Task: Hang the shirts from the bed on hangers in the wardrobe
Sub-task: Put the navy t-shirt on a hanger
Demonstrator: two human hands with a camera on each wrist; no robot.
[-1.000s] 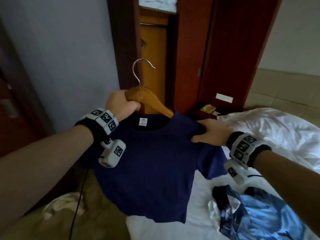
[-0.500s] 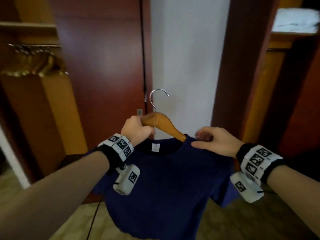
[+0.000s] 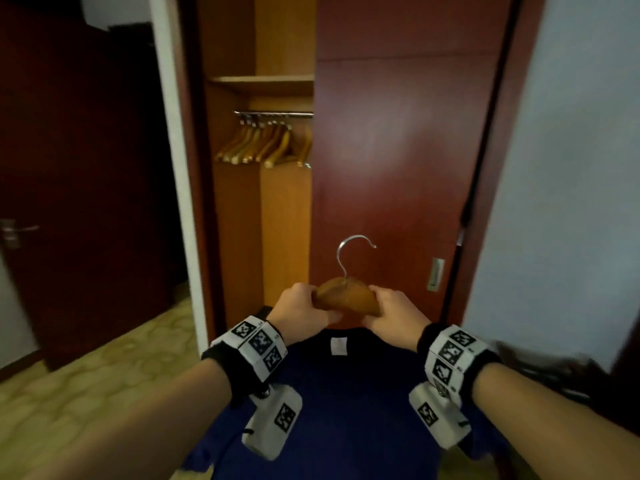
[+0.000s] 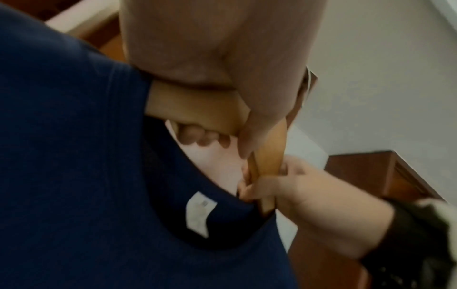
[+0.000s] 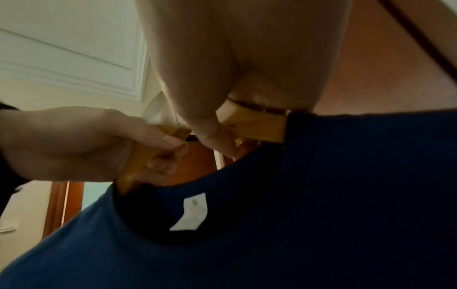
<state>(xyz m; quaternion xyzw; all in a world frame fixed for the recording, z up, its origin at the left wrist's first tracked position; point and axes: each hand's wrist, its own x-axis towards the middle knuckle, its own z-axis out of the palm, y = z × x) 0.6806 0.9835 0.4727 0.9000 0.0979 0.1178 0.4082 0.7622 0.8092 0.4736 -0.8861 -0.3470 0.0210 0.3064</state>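
Step in hand: you are carrying the navy shirt [image 3: 346, 393], already threaded on the wooden hanger [image 3: 346, 296], toward the wardrobe [image 3: 263, 202]; hanging it is not yet done
Left hand [image 3: 299, 317]: your fingers curl round the hanger's left shoulder, just beside the collar
Right hand [image 3: 393, 315]: it grips the hanger's right shoulder, thumb on the near side
Shirt: it drapes from the hanger between your wrists, white neck label [image 3: 338, 345] facing you, hem out of view
Hook [image 3: 353, 251]: it stands upright above the hanger, opening to your right, in front of the red-brown door [image 3: 398, 150]
Rail [image 3: 277, 114]: it sits under the shelf [image 3: 263, 81] in the open compartment, up and left of the hook, with bare hangers [image 3: 263, 147] bunched on it
Next move: you probably need to lift and shift left, then drop the hook over a free stretch of rail; one hand may have to release
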